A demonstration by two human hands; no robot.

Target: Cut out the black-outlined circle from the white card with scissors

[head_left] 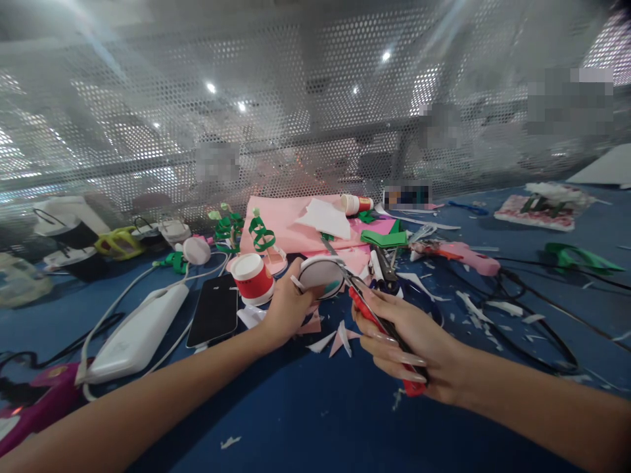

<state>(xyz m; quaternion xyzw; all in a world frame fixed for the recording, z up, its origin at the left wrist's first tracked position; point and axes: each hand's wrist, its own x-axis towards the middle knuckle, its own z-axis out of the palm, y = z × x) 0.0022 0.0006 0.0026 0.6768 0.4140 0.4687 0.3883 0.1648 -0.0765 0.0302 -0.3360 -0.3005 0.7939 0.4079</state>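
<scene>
My left hand (288, 305) is closed around the side of a paper cup (320, 270), whose round white rim and grey inside face me. My right hand (399, 328) grips scissors (367, 305) with red and black handles. The scissor blades point up and left and meet the cup's right rim; I cannot tell how far they cut into it. Just left of my left hand stands a red and white paper cup (253, 279). Paper scraps (340, 340) lie below the held cup.
A phone (214, 310) and a white power bank (140, 335) with cables lie left. Behind are pink paper (276, 217), green spiral plants (261, 233) and stacked cups (355, 204). A pink glue gun (470, 257) with black cord lies right. A perforated metal screen (296, 98) stands behind.
</scene>
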